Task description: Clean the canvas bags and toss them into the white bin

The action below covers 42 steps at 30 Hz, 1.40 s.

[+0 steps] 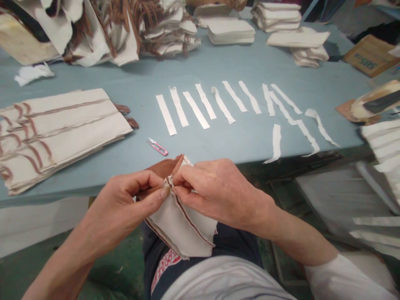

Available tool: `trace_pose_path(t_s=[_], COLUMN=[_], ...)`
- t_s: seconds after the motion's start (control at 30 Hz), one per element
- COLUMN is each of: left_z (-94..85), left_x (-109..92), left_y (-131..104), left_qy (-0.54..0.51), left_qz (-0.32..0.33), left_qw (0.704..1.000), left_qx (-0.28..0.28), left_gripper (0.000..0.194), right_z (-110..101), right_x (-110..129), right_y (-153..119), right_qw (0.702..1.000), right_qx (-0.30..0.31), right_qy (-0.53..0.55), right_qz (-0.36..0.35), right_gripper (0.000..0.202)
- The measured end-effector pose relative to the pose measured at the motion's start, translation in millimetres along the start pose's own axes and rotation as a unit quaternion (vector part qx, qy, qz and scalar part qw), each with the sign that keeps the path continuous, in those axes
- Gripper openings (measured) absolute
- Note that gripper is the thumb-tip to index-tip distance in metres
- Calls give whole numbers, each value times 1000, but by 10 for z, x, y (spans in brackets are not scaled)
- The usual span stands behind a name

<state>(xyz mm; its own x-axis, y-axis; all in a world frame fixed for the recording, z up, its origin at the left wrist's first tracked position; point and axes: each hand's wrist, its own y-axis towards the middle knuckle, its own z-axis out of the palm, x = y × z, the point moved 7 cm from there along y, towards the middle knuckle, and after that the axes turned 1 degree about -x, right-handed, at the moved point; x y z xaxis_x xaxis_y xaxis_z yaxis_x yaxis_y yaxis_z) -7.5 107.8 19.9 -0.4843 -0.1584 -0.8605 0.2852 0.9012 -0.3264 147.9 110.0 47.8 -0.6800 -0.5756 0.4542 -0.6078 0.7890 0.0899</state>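
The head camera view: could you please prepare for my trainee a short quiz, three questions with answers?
1. Where do the pink snips lie?
A) On top of the cloth stack at the left
B) On the blue table
C) Inside the cardboard box

2. True or false: the left hand and the right hand both pinch the same cream cloth piece.

3. Fill in: the loose strips laid out on the table are ____ in colour.

Key: 1 B; 2 true; 3 white

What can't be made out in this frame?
All in the head view:
Cloth between the fingertips: hidden by the left hand and right hand.
Striped stack: outer end cut off by the left edge.
Red lettering: partly covered by the pale shirt.
Carton print: too blurred to read fully.
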Motion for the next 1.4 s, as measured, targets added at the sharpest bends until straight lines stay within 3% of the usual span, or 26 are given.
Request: trace_pose_path(t_s=[0.17, 0.57, 0.8, 1.03, 1.23, 1.4], left_z=[-9, 10, 40, 54, 97, 132], left_x=[-21, 30, 86, 60, 165, 181], left_y=[-35, -32, -36, -44, 5, 40], left_qy=[16, 0, -26, 2, -34, -83], left_qz=[-2, 8, -14, -7, -26, -24], left_qw=[999, 1000, 999, 1000, 999, 996], left_qx=[-28, -17, 13, -28, -27, 11], left_gripper=[35, 29, 25, 28, 35, 33], right_z=[-12, 47, 108, 145, 162, 166], right_x=[-14, -26, 24, -3, -64, -114], right_y=[7, -15, -23, 13, -25, -76], right_qw=[999, 991, 997, 998, 993, 981], right_qx=[11, 3, -10, 0, -27, -50], right_qy=[42, 129, 82, 34, 100, 177], right_qz=[4, 19, 8, 53, 61, 58], right_gripper=[24, 16, 14, 22, 17, 6])
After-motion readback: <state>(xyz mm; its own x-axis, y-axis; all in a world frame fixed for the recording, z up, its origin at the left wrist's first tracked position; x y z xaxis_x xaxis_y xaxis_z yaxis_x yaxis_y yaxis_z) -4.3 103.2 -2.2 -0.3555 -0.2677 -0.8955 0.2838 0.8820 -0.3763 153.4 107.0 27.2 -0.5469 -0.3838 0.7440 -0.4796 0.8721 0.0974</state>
